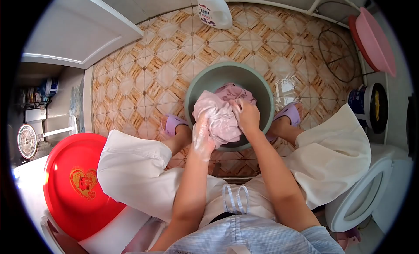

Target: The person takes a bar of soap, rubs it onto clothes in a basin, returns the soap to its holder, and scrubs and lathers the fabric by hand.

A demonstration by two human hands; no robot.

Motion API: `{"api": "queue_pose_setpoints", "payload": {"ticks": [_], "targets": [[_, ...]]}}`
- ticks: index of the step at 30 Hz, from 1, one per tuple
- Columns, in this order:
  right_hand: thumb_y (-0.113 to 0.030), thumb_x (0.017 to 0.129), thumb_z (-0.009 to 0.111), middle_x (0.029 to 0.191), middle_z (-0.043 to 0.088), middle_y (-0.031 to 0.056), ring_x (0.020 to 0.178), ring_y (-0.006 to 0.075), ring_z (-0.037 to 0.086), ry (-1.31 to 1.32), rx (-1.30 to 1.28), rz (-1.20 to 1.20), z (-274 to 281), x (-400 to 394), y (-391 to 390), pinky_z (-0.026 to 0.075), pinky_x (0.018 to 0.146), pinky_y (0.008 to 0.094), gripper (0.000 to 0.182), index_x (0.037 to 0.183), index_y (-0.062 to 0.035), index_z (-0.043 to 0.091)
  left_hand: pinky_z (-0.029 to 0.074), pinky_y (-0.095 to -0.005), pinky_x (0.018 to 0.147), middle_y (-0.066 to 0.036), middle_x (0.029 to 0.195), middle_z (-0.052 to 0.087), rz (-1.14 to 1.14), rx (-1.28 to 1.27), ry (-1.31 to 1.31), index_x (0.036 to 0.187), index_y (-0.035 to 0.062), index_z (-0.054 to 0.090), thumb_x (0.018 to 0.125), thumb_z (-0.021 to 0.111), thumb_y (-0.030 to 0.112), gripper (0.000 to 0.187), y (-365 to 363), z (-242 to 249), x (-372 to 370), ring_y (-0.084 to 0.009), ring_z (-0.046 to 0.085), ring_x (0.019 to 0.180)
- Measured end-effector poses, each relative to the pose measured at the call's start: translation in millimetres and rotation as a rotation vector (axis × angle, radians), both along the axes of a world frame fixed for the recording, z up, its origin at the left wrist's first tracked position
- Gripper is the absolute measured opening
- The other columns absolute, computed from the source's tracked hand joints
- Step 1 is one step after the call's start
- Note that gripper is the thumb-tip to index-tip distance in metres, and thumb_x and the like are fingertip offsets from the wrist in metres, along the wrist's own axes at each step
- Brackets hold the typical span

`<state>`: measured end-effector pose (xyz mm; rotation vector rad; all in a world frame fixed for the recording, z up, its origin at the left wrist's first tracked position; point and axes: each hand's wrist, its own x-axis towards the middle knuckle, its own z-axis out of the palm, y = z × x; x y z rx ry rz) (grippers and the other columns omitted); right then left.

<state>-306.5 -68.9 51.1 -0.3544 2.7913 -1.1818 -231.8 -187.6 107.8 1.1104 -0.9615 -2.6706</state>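
A grey-green basin stands on the floor between my feet. Wet pink cloth is bunched up inside it, with a darker mauve-pink part at the back. My right hand pinches the cloth from the right, its fingers curled into a fold. On the left side, my left hand grips the same cloth; white suds coat this hand and wrist. Folds of fabric hide most of its fingers.
A white detergent bottle stands by the far wall. A red basin is at the left, a white toilet seat at the right. Pink basins lean on the right wall near a dark bucket. A white door is upper left.
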Motion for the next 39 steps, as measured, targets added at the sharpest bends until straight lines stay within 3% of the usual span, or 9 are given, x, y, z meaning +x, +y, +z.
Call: {"api": "queue_pose_setpoints", "payload": {"ticks": [4,8,12,15,17,21,27,34,39], "targets": [[-0.028,0.087,0.061,0.073,0.05,0.004,0.07,0.0121,0.045,-0.493,-0.625,0.168,21.6,-13.6,25.6,0.039,0.064,0.0261,0.026,0.087,-0.0034,0.053,0.042,-0.0337,0.097,-0.011,0.121,0.055,0.049,-0.266,0.092,0.124,-0.0034,0.049,0.093,0.052,0.021,0.04,-15.5,15.2,-0.1,-0.0213,0.054,0.111],[-0.03,0.082,0.067,0.081,0.055,0.0096,0.077,0.0218,0.051,-0.652,-0.101,0.514,53.8,-17.5,31.1,0.041,0.074,0.0319,0.031,0.087,-0.0011,0.057,0.043,-0.0343,0.096,-0.013,0.118,0.057,0.06,-0.409,0.235,0.121,-0.0045,0.05,0.089,0.052,0.007,0.033,-21.8,-5.3,-0.6,-0.0211,0.055,0.11],[-0.018,0.088,0.055,0.085,0.052,0.0103,0.077,0.0232,0.049,-0.072,-0.527,0.365,34.8,-27.5,37.1,0.041,0.075,0.032,0.018,0.085,-0.0004,0.054,0.043,-0.0351,0.097,-0.013,0.119,0.057,-0.014,-0.421,0.293,0.122,-0.0052,0.049,0.087,0.057,0.008,0.039,-21.3,5.3,-4.8,-0.021,0.055,0.111],[-0.018,0.087,0.051,0.082,0.048,0.0092,0.079,0.0192,0.047,-0.41,-0.729,0.124,55.3,-11.8,24.1,0.039,0.075,0.0294,0.017,0.089,-0.0014,0.051,0.042,-0.036,0.098,-0.012,0.122,0.055,-0.056,-0.402,0.063,0.125,-0.0052,0.047,0.088,0.058,0.013,0.042,-16.5,4.1,-10.9,-0.0213,0.052,0.114],[-0.021,0.089,0.045,0.078,0.048,0.0078,0.074,0.017,0.049,-0.349,-0.612,0.121,61.2,23.3,0.3,0.04,0.07,0.0278,0.022,0.097,-0.0024,0.054,0.042,-0.0343,0.099,-0.012,0.124,0.053,-0.013,-0.176,0.058,0.127,-0.0042,0.045,0.09,0.055,0.016,0.043,-16.5,1.6,-12.6,-0.0213,0.052,0.115],[-0.02,0.078,0.061,0.077,0.052,0.018,0.076,0.0378,0.053,0.213,-0.286,0.334,49.0,79.5,-37.6,0.041,0.069,0.0449,0.019,0.081,-0.0047,0.05,0.041,-0.0316,0.099,-0.013,0.13,0.048,-0.02,0.433,0.218,0.133,-0.0016,0.04,0.093,0.051,0.019,0.046,-9.1,-31.3,-5.2,-0.0218,0.051,0.115],[-0.024,0.082,0.06,0.071,0.059,0.0183,0.064,0.038,0.059,-0.016,-0.069,-0.203,2.6,8.0,-7.9,0.043,0.056,0.0457,0.025,0.093,-0.0075,0.046,0.044,-0.0334,0.096,-0.012,0.128,0.05,-0.141,0.195,0.246,0.136,0.0004,0.037,0.09,0.052,0.017,0.051,31.2,-62.6,3.8,-0.0228,0.052,0.114],[-0.024,0.079,0.063,0.06,0.058,0.0136,0.059,0.0356,0.06,0.172,-0.115,0.206,39.9,64.3,-31.2,0.045,0.056,0.0457,0.02,0.079,-0.0071,0.053,0.044,-0.033,0.096,-0.01,0.124,0.054,-0.001,0.232,0.046,0.132,-0.0004,0.041,0.089,0.048,0.004,0.044,20.7,-39.8,3.2,-0.0214,0.055,0.112],[-0.023,0.079,0.062,0.066,0.06,0.0166,0.066,0.0382,0.06,0.048,0.131,-0.142,-8.8,4.9,-3.6,0.046,0.061,0.0452,0.018,0.086,-0.0077,0.056,0.044,-0.0346,0.096,-0.01,0.121,0.058,-0.02,0.272,0.052,0.122,-0.0005,0.052,0.091,0.05,0.006,0.032,34.5,-51.6,8.5,-0.0221,0.056,0.111]]}}
